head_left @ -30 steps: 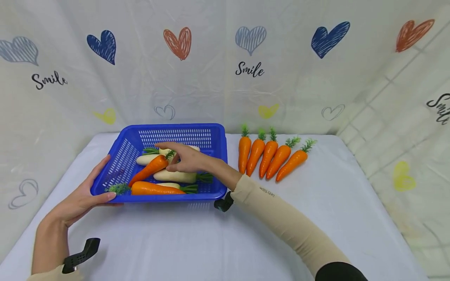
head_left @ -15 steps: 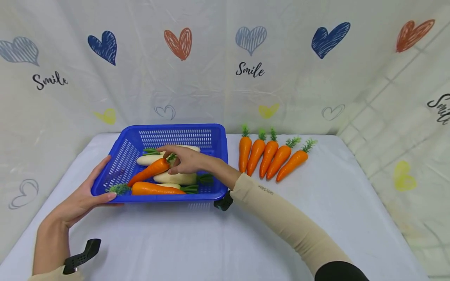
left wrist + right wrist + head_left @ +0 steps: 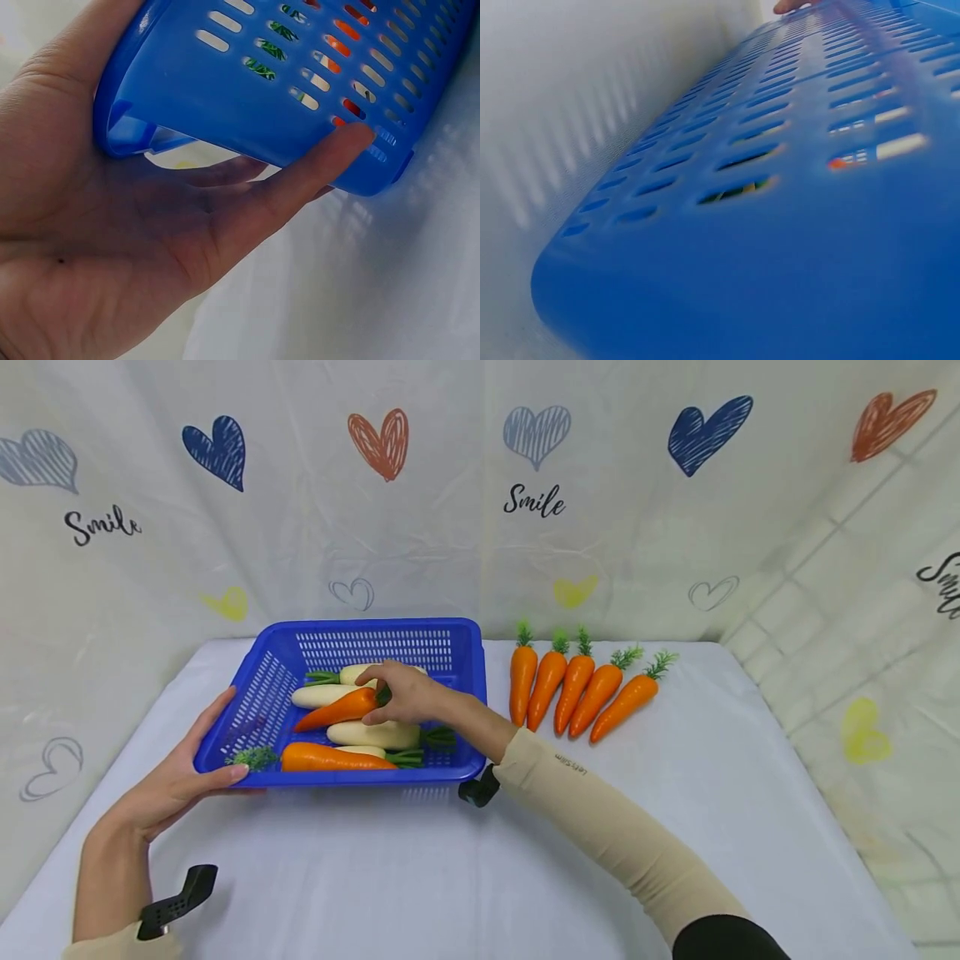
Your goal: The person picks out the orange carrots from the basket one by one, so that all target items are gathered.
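At the left front corner of the blue plastic basket [image 3: 367,625], my left hand [image 3: 174,782] grips the rim, thumb over the edge. The left wrist view shows its fingers [image 3: 300,174] along the outer wall. My right hand [image 3: 411,693] reaches inside and pinches an orange carrot [image 3: 341,708] by its leafy top, which the fingers mostly hide. This carrot lies slanted over the white radishes [image 3: 375,735]. Another carrot [image 3: 335,757] rests along the front wall, its greens by my left thumb. The right wrist view shows only the basket's slotted outside, not the right hand's grip.
Right of the basket, several carrots [image 3: 577,693] lie fanned out on the white tablecloth [image 3: 480,877], greens toward the back. A pale curtain [image 3: 637,543] with printed hearts hangs behind the table. The right forearm crosses over the basket's right front corner.
My right hand has closed on the carrot's leafy top and drawn the carrot a little to the right within the basket. My left hand keeps its place on the rim.
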Action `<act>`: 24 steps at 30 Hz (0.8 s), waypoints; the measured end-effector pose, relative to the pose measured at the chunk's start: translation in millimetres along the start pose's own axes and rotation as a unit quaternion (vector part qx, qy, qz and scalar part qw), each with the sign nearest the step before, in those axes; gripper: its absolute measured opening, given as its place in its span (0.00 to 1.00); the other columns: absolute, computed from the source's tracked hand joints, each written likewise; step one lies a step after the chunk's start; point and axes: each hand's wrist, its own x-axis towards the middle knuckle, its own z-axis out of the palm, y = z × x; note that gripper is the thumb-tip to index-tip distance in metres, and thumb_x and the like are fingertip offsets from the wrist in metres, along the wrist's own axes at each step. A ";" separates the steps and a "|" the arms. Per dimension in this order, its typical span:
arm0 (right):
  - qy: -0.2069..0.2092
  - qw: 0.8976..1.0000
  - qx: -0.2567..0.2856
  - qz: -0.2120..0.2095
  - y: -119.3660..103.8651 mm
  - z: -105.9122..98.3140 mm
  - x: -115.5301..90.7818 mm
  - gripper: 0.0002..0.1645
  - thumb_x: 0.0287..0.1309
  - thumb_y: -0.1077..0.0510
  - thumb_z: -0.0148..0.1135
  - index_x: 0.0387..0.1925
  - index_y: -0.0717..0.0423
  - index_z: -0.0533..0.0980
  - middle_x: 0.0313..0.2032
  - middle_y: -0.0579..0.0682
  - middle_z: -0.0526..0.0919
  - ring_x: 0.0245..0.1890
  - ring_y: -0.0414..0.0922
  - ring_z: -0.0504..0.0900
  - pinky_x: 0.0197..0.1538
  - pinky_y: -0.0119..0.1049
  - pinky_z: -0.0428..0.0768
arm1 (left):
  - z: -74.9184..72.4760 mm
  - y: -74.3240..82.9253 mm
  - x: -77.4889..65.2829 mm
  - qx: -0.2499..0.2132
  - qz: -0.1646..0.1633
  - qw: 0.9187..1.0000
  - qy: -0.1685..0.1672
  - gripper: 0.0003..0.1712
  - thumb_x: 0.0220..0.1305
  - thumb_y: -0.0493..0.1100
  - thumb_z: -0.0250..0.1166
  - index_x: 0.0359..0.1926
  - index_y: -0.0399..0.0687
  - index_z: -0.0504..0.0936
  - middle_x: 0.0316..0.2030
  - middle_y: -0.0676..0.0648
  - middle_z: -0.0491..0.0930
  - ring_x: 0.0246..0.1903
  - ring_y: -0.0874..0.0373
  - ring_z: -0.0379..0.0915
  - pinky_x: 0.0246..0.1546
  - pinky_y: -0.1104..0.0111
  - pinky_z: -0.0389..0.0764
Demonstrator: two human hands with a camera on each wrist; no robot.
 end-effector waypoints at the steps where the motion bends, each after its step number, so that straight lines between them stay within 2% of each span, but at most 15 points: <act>1: 0.004 1.000 0.000 0.010 0.9 -1.2 -0.7 0.35 0.64 0.50 0.73 0.70 0.50 0.73 0.60 0.53 0.78 0.56 0.46 0.77 0.56 0.33 0.80 | -0.3 0.5 0.5 0.003 0.000 1.000 0.000 0.59 0.73 0.40 0.63 0.79 0.91 0.30 0.78 0.32 0.37 0.55 0.62 0.73 0.49 0.57 0.90; 5: 0.014 0.999 0.001 0.033 4.4 -5.2 -2.7 0.31 0.63 0.51 0.74 0.65 0.51 0.76 0.56 0.53 0.81 0.54 0.47 0.78 0.56 0.34 0.81 | -1.7 2.4 1.8 0.014 -0.002 1.000 0.002 0.59 0.73 0.41 0.63 0.79 0.92 0.29 0.78 0.31 0.36 0.55 0.61 0.72 0.49 0.56 0.90; 10: 0.029 0.999 -0.006 0.039 6.9 -8.7 -5.9 0.29 0.61 0.50 0.76 0.62 0.51 0.78 0.53 0.53 0.83 0.51 0.47 0.79 0.56 0.36 0.81 | -1.9 3.0 3.1 0.016 -0.004 1.000 0.004 0.59 0.73 0.42 0.63 0.78 0.92 0.29 0.78 0.30 0.36 0.56 0.59 0.71 0.50 0.55 0.90; 19: 0.068 0.998 -0.012 0.006 9.1 -11.9 -19.1 0.29 0.58 0.45 0.77 0.58 0.50 0.82 0.53 0.54 0.81 0.53 0.48 0.76 0.54 0.37 0.78 | -1.3 -1.4 -0.3 -0.005 -0.001 1.000 0.000 0.58 0.74 0.40 0.62 0.79 0.91 0.31 0.77 0.32 0.36 0.54 0.64 0.73 0.49 0.54 0.90; 24: 0.087 0.996 0.014 -0.011 10.8 -16.4 -25.6 0.26 0.58 0.47 0.78 0.56 0.49 0.83 0.56 0.52 0.80 0.55 0.47 0.75 0.55 0.36 0.77 | -0.4 -2.5 0.6 -0.008 -0.003 1.000 0.002 0.58 0.74 0.40 0.62 0.79 0.92 0.31 0.78 0.32 0.35 0.54 0.62 0.73 0.49 0.52 0.90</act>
